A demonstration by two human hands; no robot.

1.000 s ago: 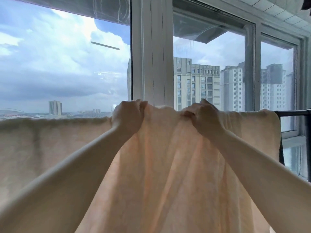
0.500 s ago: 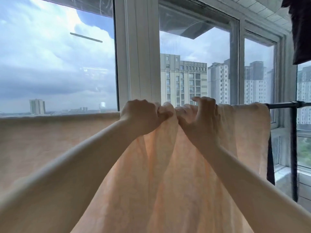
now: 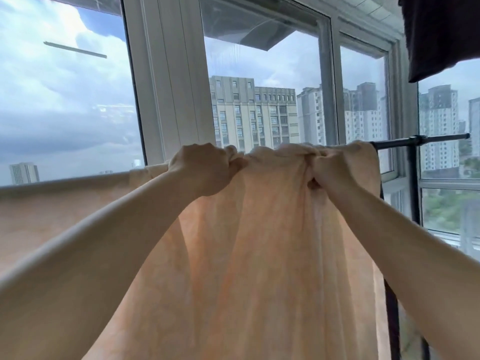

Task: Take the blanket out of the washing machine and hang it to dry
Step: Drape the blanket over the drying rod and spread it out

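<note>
We stand at a wide white-framed window (image 3: pixel 166 81) looking out on tower blocks and cloud, with a black drying rack (image 3: pixel 413 178) running across in front of the glass. The peach blanket (image 3: pixel 259 255) is draped over the rack's top bar and hangs down before us; its right edge stops short of the bar's bare end. Our left hand (image 3: pixel 205 168) and right hand (image 3: pixel 330 172) are near each other, each fisted on bunched blanket at the bar. A dark cloth (image 3: pixel 441 35) hangs at upper right, above the bare bar.
</note>
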